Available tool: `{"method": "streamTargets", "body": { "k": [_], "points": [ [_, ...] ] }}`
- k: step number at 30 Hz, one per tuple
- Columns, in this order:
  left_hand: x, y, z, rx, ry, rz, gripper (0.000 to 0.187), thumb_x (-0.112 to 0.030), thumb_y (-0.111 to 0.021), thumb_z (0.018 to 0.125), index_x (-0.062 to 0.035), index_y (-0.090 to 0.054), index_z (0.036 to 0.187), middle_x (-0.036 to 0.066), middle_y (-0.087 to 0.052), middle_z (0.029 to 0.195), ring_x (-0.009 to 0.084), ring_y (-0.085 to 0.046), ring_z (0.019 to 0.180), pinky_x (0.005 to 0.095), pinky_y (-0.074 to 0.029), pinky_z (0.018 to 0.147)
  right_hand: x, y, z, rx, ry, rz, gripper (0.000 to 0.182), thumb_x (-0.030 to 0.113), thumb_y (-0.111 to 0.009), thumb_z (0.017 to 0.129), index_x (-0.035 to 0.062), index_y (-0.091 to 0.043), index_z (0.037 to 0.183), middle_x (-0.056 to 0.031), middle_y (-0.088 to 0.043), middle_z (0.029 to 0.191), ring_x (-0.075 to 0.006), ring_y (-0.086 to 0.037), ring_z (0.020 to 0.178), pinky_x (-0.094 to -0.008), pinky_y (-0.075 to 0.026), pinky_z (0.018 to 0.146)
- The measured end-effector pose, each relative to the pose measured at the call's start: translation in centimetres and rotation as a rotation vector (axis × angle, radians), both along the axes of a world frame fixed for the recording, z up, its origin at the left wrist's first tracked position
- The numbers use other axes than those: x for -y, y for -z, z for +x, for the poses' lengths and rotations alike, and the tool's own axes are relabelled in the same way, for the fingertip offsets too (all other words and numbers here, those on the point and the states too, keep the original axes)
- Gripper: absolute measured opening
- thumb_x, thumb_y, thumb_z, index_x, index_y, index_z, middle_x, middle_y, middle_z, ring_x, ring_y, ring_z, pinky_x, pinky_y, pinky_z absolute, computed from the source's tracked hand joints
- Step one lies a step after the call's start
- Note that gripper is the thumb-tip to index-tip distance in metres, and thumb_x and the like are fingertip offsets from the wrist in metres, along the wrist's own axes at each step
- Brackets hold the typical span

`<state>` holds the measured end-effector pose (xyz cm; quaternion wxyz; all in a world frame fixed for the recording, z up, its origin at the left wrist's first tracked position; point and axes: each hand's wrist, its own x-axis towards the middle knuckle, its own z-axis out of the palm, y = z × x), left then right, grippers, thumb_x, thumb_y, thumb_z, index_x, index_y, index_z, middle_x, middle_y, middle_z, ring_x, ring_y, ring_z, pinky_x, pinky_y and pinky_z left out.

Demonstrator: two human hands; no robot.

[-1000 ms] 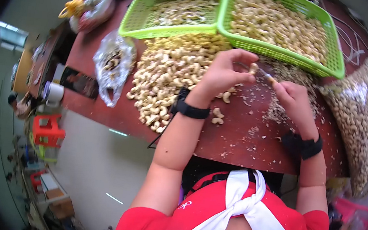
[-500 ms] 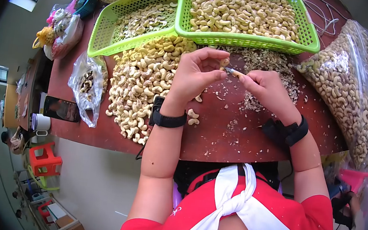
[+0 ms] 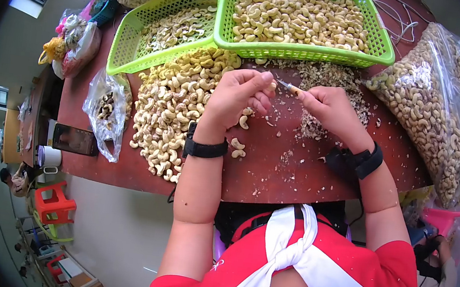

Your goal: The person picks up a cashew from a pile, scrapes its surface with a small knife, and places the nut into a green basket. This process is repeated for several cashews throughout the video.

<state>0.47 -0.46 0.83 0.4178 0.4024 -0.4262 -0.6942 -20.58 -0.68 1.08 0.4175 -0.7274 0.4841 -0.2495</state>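
My right hand (image 3: 333, 109) grips a small knife (image 3: 292, 88) with a light-coloured handle, its short blade pointing left. Between the thumb and fingertips of my left hand (image 3: 234, 97) is a cashew nut (image 3: 273, 86), mostly covered by the fingers and right by the blade tip. Beneath and left of that hand spreads a big heap of cashews (image 3: 171, 105) on the red-brown table (image 3: 272, 174). A few loose cashews (image 3: 237, 148) lie beside my left wrist. Peel scraps (image 3: 338, 79) are scattered behind and below my right hand.
At the back, one green basket (image 3: 304, 54) is full of cashews; another green basket (image 3: 124, 44) holds broken pieces. A large clear bag of cashews (image 3: 435, 111) leans at the right. On the left are a small plastic bag (image 3: 110, 134), a phone (image 3: 75, 139) and a white mug (image 3: 50, 157).
My left hand has turned over, its thumb now on top, and shifted slightly left with the cashew. The knife blade has drawn a little apart from the nut; my right hand keeps its grip.
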Motion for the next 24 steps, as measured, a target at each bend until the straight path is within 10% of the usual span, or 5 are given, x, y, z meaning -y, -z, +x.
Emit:
{"method": "streamTargets", "body": {
  "k": [24],
  "points": [
    [-0.2,0.3,-0.9,-0.115,-0.098,-0.108,0.039,0.003,-0.058,0.074,0.0023,-0.047,0.112,0.013,-0.059,0.091,0.0203,-0.06,0.079,0.0303,-0.052,0.07,0.0,-0.1,-0.4,0.062,0.016,0.017,0.035,0.027,-0.051,0.081,-0.0025,-0.051,0.062,-0.0035,-0.04,0.047,-0.0097,-0.035,0.045,-0.0278,-0.031,0.043]
  ]
}}
